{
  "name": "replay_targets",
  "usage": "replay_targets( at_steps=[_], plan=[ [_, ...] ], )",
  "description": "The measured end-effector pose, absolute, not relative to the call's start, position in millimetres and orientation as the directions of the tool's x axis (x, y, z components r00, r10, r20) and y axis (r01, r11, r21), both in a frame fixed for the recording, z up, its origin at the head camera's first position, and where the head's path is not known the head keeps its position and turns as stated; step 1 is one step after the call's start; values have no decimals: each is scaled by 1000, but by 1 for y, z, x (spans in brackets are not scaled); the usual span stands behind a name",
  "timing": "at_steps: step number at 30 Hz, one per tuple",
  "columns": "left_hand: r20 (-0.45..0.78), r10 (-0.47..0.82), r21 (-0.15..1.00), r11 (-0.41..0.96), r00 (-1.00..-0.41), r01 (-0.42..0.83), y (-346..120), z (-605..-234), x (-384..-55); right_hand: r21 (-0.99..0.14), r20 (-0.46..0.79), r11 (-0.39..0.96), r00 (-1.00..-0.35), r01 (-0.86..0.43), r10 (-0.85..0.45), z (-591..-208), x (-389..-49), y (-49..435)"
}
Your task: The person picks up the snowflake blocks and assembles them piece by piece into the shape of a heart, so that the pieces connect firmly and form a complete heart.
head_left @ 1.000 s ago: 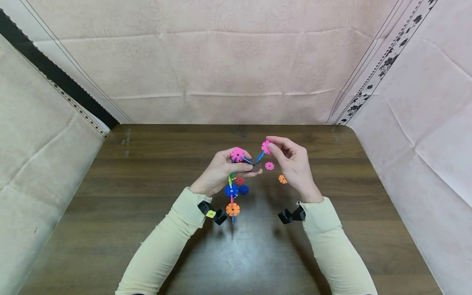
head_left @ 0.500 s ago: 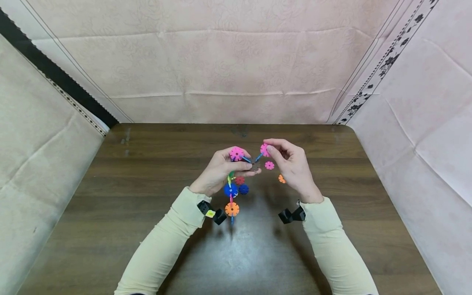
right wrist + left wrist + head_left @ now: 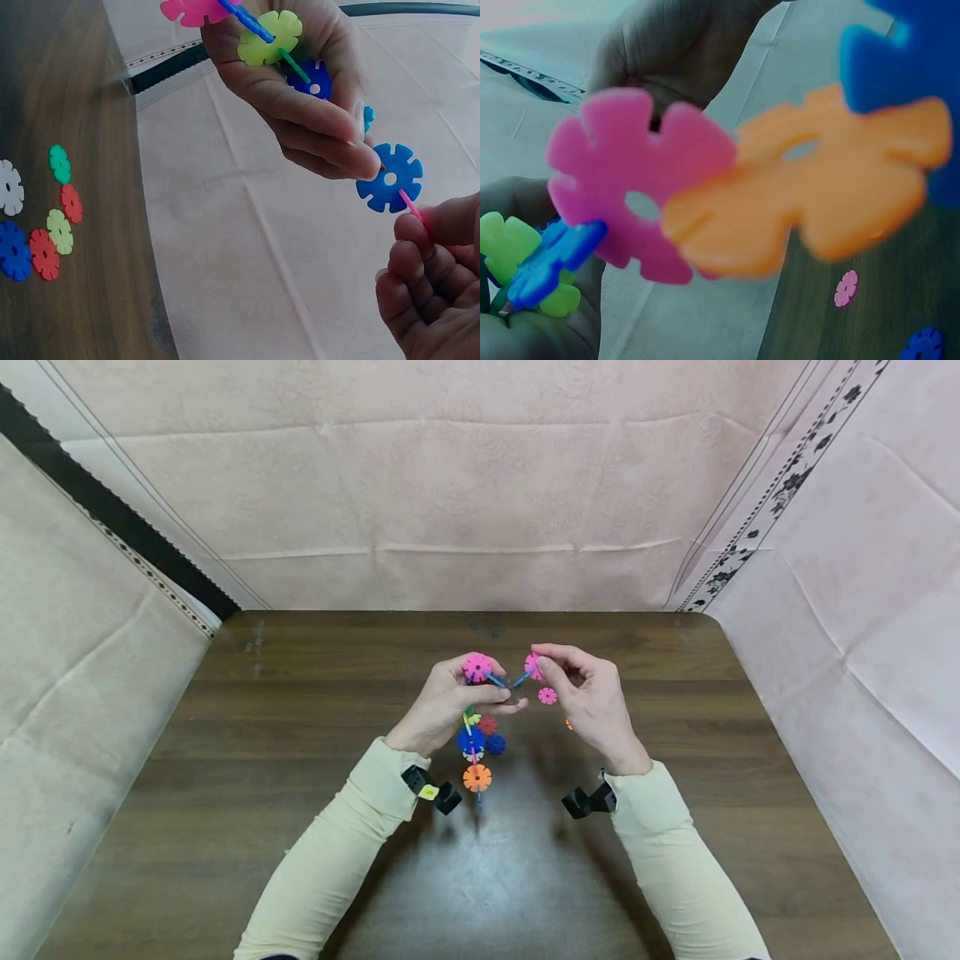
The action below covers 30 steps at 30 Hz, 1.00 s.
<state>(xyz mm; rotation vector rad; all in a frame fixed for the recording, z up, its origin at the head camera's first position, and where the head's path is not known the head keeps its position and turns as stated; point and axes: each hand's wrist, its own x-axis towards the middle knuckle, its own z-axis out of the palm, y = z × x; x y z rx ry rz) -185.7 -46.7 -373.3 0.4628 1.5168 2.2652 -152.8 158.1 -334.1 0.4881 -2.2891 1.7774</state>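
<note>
In the head view my left hand [image 3: 459, 703] holds a chain of notched plastic discs, with a pink disc [image 3: 477, 667] at its top and a blue disc [image 3: 471, 741] and an orange disc [image 3: 477, 777] lower down. My right hand [image 3: 596, 702] pinches another pink disc [image 3: 533, 665] between thumb and finger. Slotted into that one is a blue disc [image 3: 390, 178], beside the left fingertips in the right wrist view; whether it joins the left hand's discs, I cannot tell. Lime disc [image 3: 270, 39] and dark blue disc [image 3: 311, 80] show by the left palm.
Loose discs lie on the wooden table [image 3: 300, 827]: pink [image 3: 547, 695], red [image 3: 487, 726], dark blue [image 3: 495, 744] and a partly covered orange one [image 3: 569, 724]. Several more, including a white disc [image 3: 10, 187], appear in the right wrist view. Cloth [image 3: 480, 510] hangs behind the table.
My right hand has moved slightly left and down with its pink and blue discs. The left hand has tilted a little, and the greyish disc at its fingertips is barely visible now.
</note>
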Motion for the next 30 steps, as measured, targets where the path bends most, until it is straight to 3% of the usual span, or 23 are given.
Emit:
replay_targets(
  at_steps=[11, 18, 24, 30],
  plan=[
    [22, 542, 938, -301, -840, -170, -48, -375, -183, -919, 312, 219, -944, -328, -106, -341, -155, 157],
    [3, 574, 901, -358, -819, -247, -49, -376, -185, -933, 298, 186, -951, -309, -86, -347, -158, 155],
    [-37, 561, 883, -369, -827, -291, -52, -376, -186, -943, 283, 161, -956, -292, -78, -379, -178, 165],
    [-38, 570, 875, -378, -821, -303, -56, -375, -187, -891, 132, 419, -982, -176, -132, -411, -191, 169]
  ],
)
